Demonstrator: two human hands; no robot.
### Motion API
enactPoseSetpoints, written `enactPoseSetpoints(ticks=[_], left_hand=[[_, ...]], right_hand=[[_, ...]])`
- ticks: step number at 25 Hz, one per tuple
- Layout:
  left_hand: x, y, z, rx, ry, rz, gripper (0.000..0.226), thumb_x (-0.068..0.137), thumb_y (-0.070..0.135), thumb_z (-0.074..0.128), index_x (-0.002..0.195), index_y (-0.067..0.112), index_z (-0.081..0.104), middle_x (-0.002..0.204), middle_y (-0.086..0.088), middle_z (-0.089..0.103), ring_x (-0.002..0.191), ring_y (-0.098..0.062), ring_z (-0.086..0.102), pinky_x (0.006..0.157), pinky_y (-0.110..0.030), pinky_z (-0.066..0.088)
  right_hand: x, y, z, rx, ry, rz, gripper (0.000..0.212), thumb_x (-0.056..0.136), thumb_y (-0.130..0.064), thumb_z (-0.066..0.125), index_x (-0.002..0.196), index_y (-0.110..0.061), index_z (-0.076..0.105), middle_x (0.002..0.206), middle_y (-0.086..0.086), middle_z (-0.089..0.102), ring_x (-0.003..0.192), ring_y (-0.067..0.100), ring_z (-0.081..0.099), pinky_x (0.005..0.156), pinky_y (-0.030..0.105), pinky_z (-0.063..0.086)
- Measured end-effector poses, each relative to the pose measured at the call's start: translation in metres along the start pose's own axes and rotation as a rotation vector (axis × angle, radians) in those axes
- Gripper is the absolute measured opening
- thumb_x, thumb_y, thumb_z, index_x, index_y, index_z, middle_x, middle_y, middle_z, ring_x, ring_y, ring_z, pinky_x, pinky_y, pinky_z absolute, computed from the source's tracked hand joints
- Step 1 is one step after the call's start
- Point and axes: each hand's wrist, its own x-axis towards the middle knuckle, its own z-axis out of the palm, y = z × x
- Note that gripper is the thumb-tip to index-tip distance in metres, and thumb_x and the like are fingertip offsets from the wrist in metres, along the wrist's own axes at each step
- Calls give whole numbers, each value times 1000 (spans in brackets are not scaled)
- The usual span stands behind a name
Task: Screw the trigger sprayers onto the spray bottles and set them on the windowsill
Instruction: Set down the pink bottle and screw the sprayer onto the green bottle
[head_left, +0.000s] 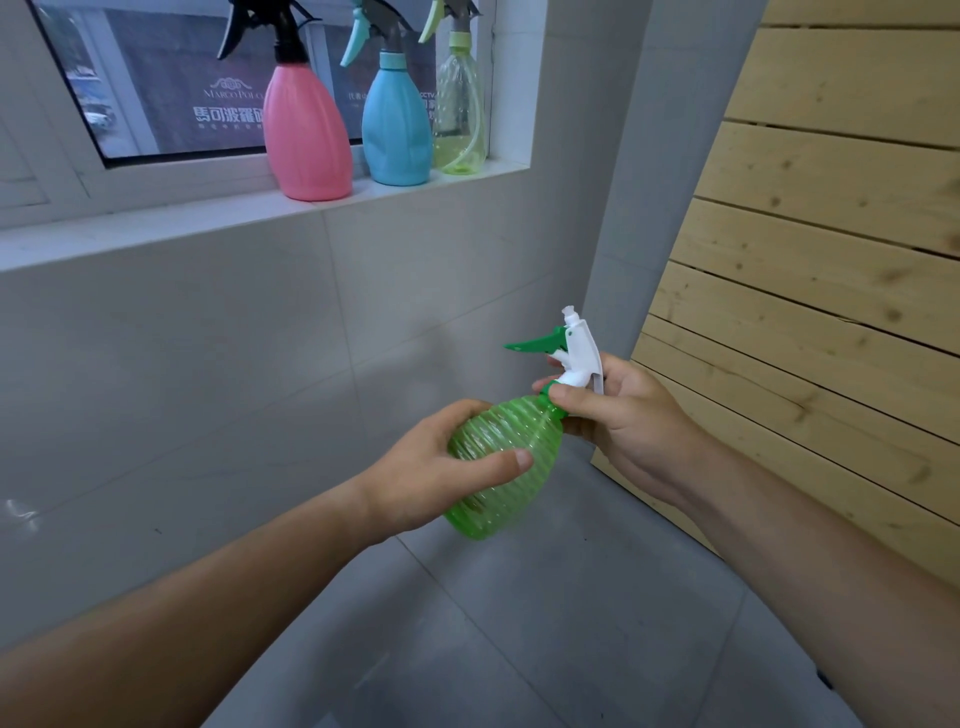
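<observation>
**Green bottle held in both hands below the sill**

A translucent green, ribbed plastic spray bottle (496, 439) is in mid-air over the grey floor tiles (571, 623), well below the white windowsill (156, 231). It tilts with its neck up and to the right. The left hand (431, 467) grips its round body: the fingers curl over the far side and the thumb lies across the near side. A white trigger sprayer with a green lever (579, 353) sits on the neck, nozzle uppermost and lever pointing left. The right hand (628, 421) pinches the base of this sprayer at the bottle's neck, thumb in front and fingertips behind. Whether the sprayer is fully threaded down cannot be told.

Three bottles stand upright on the windowsill in a row, each with a sprayer on top:
- an opaque pink bottle with a black sprayer (306, 140), farthest left
- an opaque blue bottle with a teal and grey sprayer (396, 130), in the middle
- a clear yellow-green bottle with a pale green sprayer (460, 114), at the right end, just beside the blue one

A pale tiled wall (208, 364) runs beneath the sill. A panel of light wooden slats (831, 234) stands at the right.
</observation>
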Motion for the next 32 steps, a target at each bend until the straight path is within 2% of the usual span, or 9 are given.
enactPoseSetpoints(ticks=[4,7,11,14,18,22,25,27,32], left_hand=[[-1,-1,1,17,-9,6,49,74,39,82,117,19,68,91,5,77,81,-7,75,67,-21,57],[-1,0,-1,-1,4,11,51,73,38,81,118,18,67,92,4,77,81,-7,75,66,-19,57],[-1,1,2,6,-1,16,52,73,39,82,118,19,67,93,4,78,82,-7,75,66,-19,57],[-1,1,0,0,5,20,59,67,48,84,117,22,68,94,5,79,84,-8,76,67,-20,58],[-3,-1,5,95,64,54,60,63,52,83,115,27,67,98,4,79,88,-13,77,75,-31,63],[0,5,4,-68,6,19,59,66,50,83,117,23,69,98,3,79,88,-14,76,75,-29,62],[-1,8,6,-226,-74,-37,62,71,48,78,123,16,67,104,-5,76,95,-20,74,82,-37,59],[-2,11,9,-215,-40,-16,61,68,47,79,118,15,67,97,-2,76,89,-18,74,76,-33,59],[-4,15,16,-132,141,94,50,64,39,85,106,19,67,78,10,75,70,-6,71,61,-21,56]], right_hand=[[-2,2,4,-119,32,-17,23,83,-33,70,99,-18,63,78,-5,64,75,15,66,68,29,55],[-2,-2,2,14,-4,17,23,86,-16,69,109,-15,64,85,-2,69,78,15,69,69,27,56],[-3,-2,6,-127,58,-3,16,87,-31,68,95,-17,65,76,-3,64,73,17,66,72,33,58],[-2,-8,3,19,18,27,8,88,-15,67,96,-15,66,86,5,67,76,15,67,67,26,56],[-1,-7,4,-98,44,0,5,89,-15,66,93,-12,63,85,7,59,77,18,62,72,28,56],[-4,-15,5,205,7,61,20,78,-20,72,93,-7,68,86,12,67,79,22,68,75,32,59],[-7,-19,8,379,-69,97,26,80,-15,67,103,-4,68,101,15,73,99,29,69,92,41,56],[-6,-18,14,389,-46,79,30,82,-14,64,108,-1,65,104,18,71,105,32,66,96,43,54],[-1,-19,27,381,54,30,32,77,-16,66,104,0,65,91,15,71,91,29,65,88,40,56]])
